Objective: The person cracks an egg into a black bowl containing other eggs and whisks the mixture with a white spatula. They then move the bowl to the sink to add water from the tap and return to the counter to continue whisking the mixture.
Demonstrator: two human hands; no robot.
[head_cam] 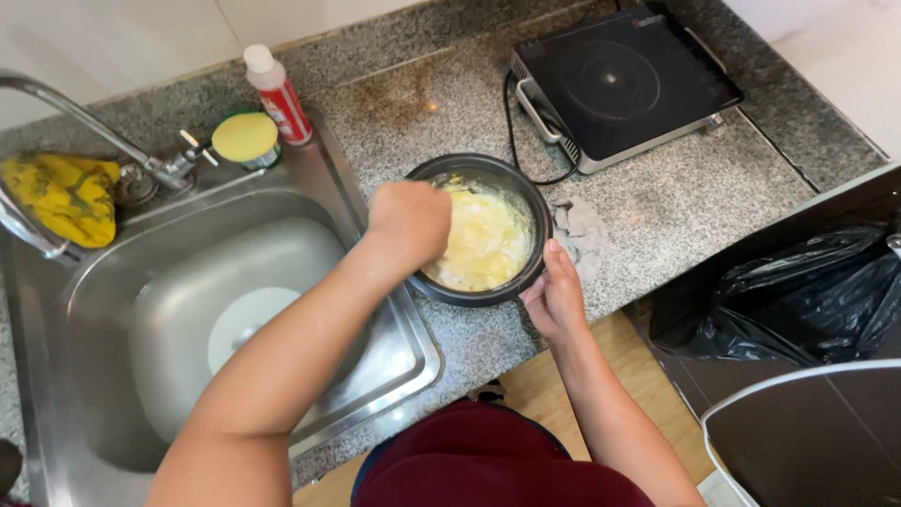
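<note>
Left hand (409,222) reaches into the dark round pot (526,202) from the sink side; fingers curl down into the pale yellow, lumpy mixture (488,246) and are mostly hidden, so I cannot tell whether they close on any of it. Right hand (556,293) lies against the pot's outer wall on the near right, fingers fairly straight and pressed to the rim, bracing rather than gripping.

Head view, placement: the pot sits on the speckled granite counter (676,202), just beside the sink's right rim and not far from the counter's front edge.

Judgement on doing this step well: keep the right hand firm on the wall so the pot does not slide toward the front edge, and work the left hand along the inner wall, where a whitish residue clings.

Surroundings: a crumpled grey cloth (580,230) lies on the counter touching or just beside the pot's right side. A black induction cooktop (624,80) stands toward the back right corner, and its cord (511,127) runs down behind the pot. The stainless sink (122,329) to the left holds a white plate (246,319). On the sink's back ledge: a tap (103,131), a yellow rag (61,192), a yellow-lidded tub (246,139) and a red bottle with a white cap (278,94). A bin with a black bag (798,291) stands below the counter's right end.

Obstructions (judgement): cloth and cord crowd the pot's right and rear; the left forearm spans the sink's corner.
</note>
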